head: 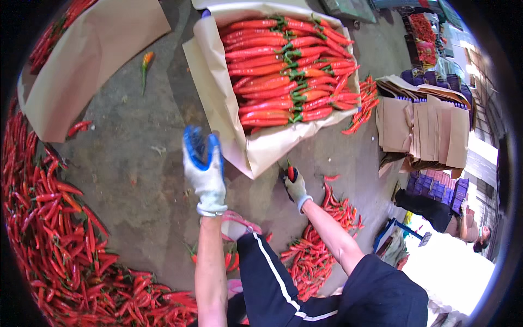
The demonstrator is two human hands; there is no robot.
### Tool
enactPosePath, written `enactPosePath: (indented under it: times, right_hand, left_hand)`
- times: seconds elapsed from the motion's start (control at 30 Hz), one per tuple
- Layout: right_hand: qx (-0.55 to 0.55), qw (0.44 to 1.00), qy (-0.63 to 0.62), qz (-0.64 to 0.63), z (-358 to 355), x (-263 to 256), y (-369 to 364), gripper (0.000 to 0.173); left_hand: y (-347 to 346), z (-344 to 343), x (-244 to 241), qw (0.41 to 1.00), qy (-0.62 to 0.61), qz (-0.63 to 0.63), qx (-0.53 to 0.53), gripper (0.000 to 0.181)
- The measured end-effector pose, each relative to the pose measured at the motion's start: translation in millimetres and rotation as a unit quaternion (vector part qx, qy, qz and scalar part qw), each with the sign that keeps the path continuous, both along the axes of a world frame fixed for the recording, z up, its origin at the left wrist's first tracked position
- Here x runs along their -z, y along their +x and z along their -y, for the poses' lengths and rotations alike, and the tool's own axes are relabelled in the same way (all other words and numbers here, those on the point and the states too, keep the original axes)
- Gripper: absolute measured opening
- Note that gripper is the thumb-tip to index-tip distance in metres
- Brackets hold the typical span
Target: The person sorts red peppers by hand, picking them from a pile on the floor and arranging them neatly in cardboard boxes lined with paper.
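Note:
My left hand [205,175], in a white knitted glove with a blue coated palm, is raised above the floor with thumb and fingers apart. Nothing shows between them. My right hand [297,186], gloved the same way, grips a red chili pepper [290,171] whose green stem points away from me. Both hands are just short of a box lined with brown paper [269,151]. Inside it, red chili peppers [265,83] lie in rows, their green stems meeting along the middle.
Loose red chilies form a large pile [61,245] on the left and a smaller pile [322,245] beside my leg. Brown paper [94,61] lies at upper left. Stacked brown sheets [433,131] and purple crates [441,190] stand right, near another person [433,214].

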State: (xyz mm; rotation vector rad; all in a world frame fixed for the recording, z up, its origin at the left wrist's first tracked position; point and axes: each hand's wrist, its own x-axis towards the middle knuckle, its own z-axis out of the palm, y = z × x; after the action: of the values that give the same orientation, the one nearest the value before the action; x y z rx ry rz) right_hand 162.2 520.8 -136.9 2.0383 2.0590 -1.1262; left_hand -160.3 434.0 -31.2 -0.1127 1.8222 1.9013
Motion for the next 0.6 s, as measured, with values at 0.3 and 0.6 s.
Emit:
enactPosePath:
  times: [0.3,0.6]
  right_hand:
    - [-0.066,0.984,-0.105,0.127,-17.2,-55.6,-17.5,0.03]
    - [-0.192,0.954,-0.197,-0.118,25.4,-348.3,-87.4,0.027]
  left_hand:
    - [93.2,46.7,-113.7,0.985,-0.083,0.113,0.105,0.038]
    - [143.3,18.6,-241.8,0.916,-0.098,0.339,0.191,0.056]
